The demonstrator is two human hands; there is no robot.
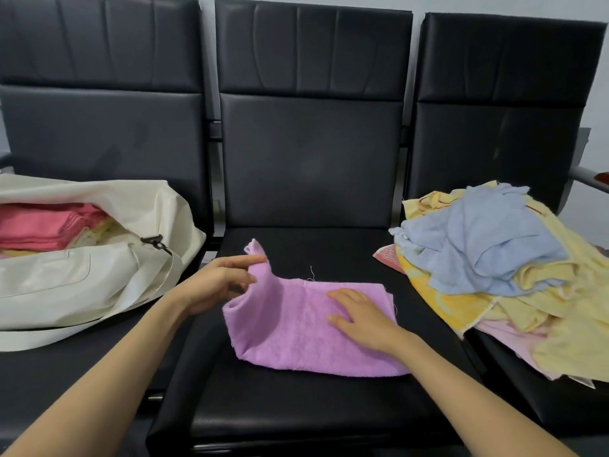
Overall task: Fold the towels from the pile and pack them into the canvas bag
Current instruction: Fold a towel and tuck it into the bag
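Two hands (214, 285) on one purple towel (296, 328)

Canvas bag (99, 278) runs off the left edge; its far end isn't visible. Folded pink towels (43, 225) inside show only thru the opening, the rest is under the flap, count unclear. Pile (514, 268) is cut by the right edge; lower layers are buried under the blue & yellow ones. Right hand (359, 315) covers part of the purple towel (296, 328). Left hand (214, 282): fingertips partly behind the lifted corner. Both forearms exit at the bottom edge.
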